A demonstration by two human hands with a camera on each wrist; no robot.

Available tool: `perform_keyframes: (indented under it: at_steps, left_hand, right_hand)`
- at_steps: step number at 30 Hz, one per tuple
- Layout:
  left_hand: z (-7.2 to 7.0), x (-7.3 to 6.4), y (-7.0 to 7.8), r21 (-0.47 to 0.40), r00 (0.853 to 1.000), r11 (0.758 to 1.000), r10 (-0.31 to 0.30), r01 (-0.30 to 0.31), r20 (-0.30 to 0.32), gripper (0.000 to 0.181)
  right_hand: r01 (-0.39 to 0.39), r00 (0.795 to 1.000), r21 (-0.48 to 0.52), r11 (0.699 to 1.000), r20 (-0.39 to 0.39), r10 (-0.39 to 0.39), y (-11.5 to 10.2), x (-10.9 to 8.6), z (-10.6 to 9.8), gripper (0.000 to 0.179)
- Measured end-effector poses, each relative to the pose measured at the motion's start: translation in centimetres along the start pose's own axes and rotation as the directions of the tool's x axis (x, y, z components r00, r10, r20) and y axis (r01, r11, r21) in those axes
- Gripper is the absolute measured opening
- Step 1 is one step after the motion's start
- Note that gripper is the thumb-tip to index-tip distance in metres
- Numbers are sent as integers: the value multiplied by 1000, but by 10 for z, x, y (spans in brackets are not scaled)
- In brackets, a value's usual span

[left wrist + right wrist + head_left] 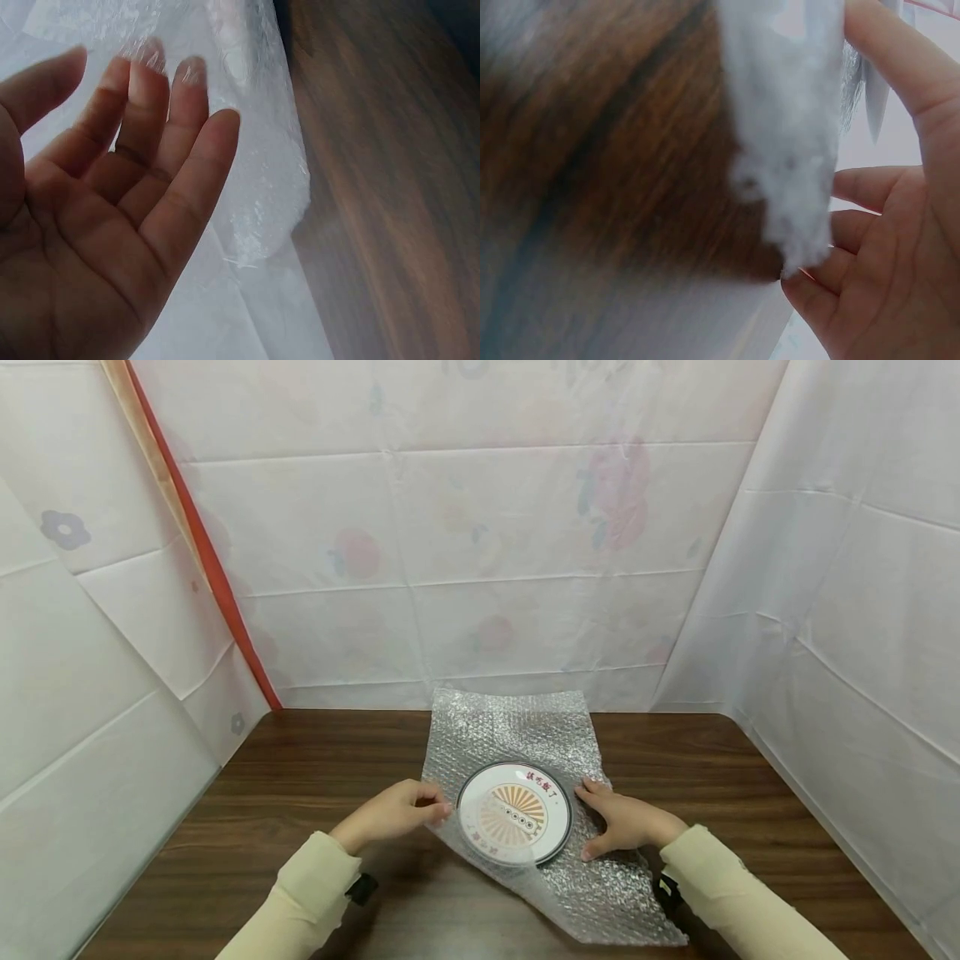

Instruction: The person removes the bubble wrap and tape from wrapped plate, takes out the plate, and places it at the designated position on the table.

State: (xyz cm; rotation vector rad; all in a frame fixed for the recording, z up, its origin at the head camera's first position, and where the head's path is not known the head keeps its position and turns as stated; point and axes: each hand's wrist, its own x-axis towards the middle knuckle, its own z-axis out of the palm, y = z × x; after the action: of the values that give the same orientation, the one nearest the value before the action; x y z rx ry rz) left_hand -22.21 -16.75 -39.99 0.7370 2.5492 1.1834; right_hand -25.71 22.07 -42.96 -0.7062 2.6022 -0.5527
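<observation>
A round white plate (551,810) with a dark rim, an orange sunburst and red characters lies on a sheet of bubble wrap (510,727). A clear layer of the wrap covers the plate's lower left part. At the plate's left side is my left hand (393,817). In the left wrist view its fingers (187,142) are loosely bent, the tips against the bubble wrap (262,180), with the thumb apart. My right hand (626,820) rests on the wrap just right of the plate, fingers and thumb spread. The right wrist view shows its fingertips at the wrap's blurred edge (795,150).
Everything lies on a dark wooden table (300,768). White printed cloth (487,527) hangs behind and on both sides, with a red strip (202,543) down the left corner. One end of the wrap reaches the table's back edge, the other its near right part.
</observation>
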Motion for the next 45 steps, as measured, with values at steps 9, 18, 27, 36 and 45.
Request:
perform_keyframes:
  at_steps: [9, 18, 27, 36, 45]
  left_hand:
    - [-1, -8, -5, -18, 998, 1000, -13, 14, 66, 24]
    - [4, -15, -8, 43, 995, 999, 19, -23, 93, 19]
    - [14, -23, -6, 126, 996, 992, -7, -4, 88, 53]
    - [33, -30, -2, 256, 993, 964, -88, 66, 76, 87]
    - [46, -30, 0, 381, 990, 921, -122, 84, 77, 101]
  right_hand:
    - [-2, 1000, 3, 1000, -3, 2, 2, 1, 1, 107]
    - [-9, 1000, 10, 1000, -8, 9, 2, 2, 1, 106]
    - [-3, 1000, 6, 1000, -6, 3, 1, 1, 0, 106]
    - [-2, 1000, 0, 1000, 0, 2, 0, 1, 1, 107]
    - [-6, 1000, -4, 1000, 0, 6, -1, 1, 0, 107]
